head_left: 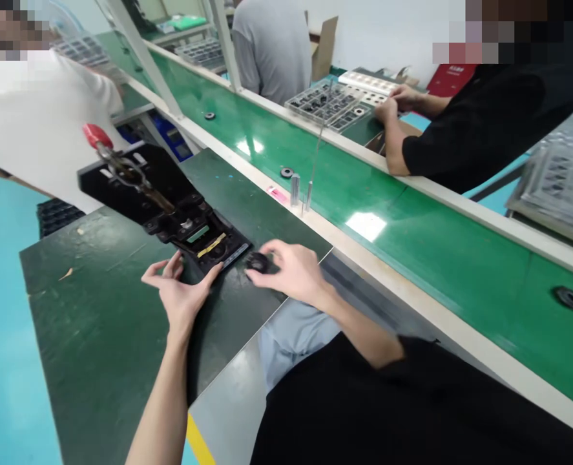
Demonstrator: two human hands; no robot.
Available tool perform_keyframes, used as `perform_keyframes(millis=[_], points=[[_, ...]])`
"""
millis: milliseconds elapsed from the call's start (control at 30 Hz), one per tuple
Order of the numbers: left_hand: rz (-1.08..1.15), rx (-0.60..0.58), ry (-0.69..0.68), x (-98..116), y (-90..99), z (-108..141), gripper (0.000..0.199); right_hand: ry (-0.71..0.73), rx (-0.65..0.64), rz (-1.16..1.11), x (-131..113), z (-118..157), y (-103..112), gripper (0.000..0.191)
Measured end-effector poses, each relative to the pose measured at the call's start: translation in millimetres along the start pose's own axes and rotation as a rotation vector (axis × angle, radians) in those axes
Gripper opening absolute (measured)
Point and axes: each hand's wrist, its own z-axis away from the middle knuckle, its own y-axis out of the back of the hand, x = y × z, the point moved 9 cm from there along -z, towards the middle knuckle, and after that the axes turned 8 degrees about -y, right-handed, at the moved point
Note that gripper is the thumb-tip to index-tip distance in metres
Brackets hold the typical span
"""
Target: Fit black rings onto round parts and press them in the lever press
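On the green work table (102, 316) stands a black clamp fixture (141, 184) with a red-tipped toggle handle (97, 137); its upper plate is raised. A yellow strip (212, 245) lies across its lower bed. My left hand (182, 297) grips the near-left corner of the fixture's base, thumb along the front edge and the other fingers at the side. Just right of the base, my right hand (291, 268) pinches a small round black part (257, 261) between thumb and fingers, a little above the table. Details of that part are blurred.
A green conveyor belt (412, 239) with a white rail runs past on the right. Several black ring-shaped parts (568, 297) lie on it. Clear posts (294, 189) stand at the rail. Across the belt, a person's hands (395, 106) work beside clear trays (325, 103).
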Motion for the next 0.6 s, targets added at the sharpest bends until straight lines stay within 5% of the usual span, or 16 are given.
perform_keyframes(millis=[133, 267, 333, 433, 600], points=[[-0.166, 0.213, -0.336, 51, 13.3, 15, 0.08, -0.277, 0.286, 0.237, 110, 15, 103, 0.049], [-0.132, -0.11, -0.693, 122, -34.2, 50, 0.037, -0.386, 0.44, 0.512, 180, -70, 175, 0.048], [-0.128, -0.235, -0.716, 143, -55.3, 63, 0.037, -0.39, 0.457, 0.536, 197, -125, 188, 0.047], [-0.163, -0.236, -0.66, 152, -64.0, 69, 0.051, -0.422, 0.471, 0.512, 212, -180, 192, 0.05], [-0.163, -0.29, -0.487, 120, -56.4, 70, 0.07, -0.291, 0.487, 0.437, 199, -193, 180, 0.054]])
